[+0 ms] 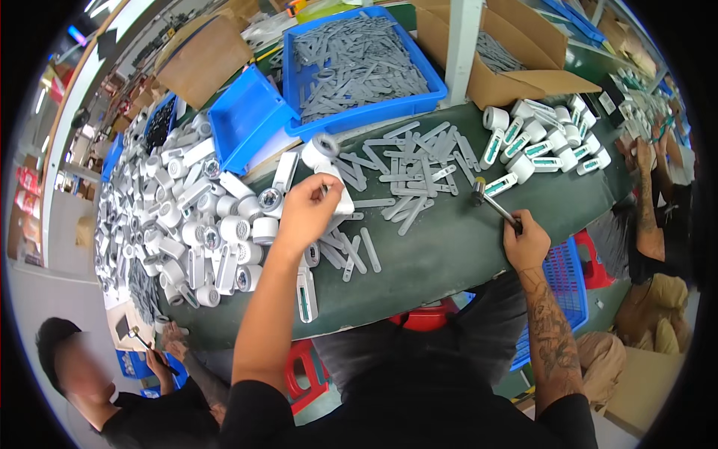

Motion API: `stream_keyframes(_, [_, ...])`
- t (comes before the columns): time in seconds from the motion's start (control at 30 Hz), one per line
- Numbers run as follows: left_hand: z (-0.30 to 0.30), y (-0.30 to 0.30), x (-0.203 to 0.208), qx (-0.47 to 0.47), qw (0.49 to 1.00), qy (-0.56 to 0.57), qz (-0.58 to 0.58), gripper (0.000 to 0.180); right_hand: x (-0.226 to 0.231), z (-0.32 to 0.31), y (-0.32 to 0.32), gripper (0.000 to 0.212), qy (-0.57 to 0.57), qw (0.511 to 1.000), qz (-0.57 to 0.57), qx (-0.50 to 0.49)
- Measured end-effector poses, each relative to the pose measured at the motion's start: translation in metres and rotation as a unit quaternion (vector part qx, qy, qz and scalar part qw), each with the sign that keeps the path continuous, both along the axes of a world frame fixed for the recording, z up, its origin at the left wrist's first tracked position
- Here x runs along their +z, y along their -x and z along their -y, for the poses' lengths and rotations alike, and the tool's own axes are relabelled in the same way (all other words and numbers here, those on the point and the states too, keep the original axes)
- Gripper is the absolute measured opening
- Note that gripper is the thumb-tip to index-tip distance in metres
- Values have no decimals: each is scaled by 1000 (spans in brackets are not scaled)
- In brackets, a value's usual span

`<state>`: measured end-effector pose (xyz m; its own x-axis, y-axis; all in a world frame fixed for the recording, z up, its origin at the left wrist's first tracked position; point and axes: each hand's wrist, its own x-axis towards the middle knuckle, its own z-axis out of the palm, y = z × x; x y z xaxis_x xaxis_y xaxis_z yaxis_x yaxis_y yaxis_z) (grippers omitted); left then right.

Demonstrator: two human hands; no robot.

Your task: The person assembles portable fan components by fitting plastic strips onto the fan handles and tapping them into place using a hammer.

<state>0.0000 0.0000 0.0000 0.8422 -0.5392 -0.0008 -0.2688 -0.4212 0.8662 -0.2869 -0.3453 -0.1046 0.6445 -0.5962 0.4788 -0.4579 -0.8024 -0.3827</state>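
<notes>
My left hand (308,209) is closed, fingers and thumb pinched at a white plastic housing (321,148) with a round head and a long handle. Part of that housing is hidden behind my fingers. In my right hand (526,241) is a small hammer (497,203), its head pointing up and left over the table. Between the hands lies a loose pile of flat grey plastic strips (419,170). Farther right, a group of white housings (550,142) with green strips showing in their handles lies on the green table (426,262).
Many white housings (202,224) are heaped at the left. Behind stand a blue tray (441,96) of grey strips, a tilted blue bin (247,120) and an open cardboard box (516,88) beside a white post (464,52). Co-workers sit at lower left and far right.
</notes>
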Motion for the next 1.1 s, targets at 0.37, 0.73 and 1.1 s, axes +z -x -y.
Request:
stream_keyframes(0.37, [72, 195, -33, -183, 901, 326, -221, 58, 106, -113, 38, 49, -515, 820, 56, 243])
stream_keyframes(0.73, [95, 194, -19, -379, 915, 92, -107, 14, 77, -105, 124, 30, -569, 804, 162, 59])
stream_keyframes(1.1, [58, 162, -94, -166, 940, 86, 285, 13, 45, 219, 138, 59, -210, 901, 102, -364])
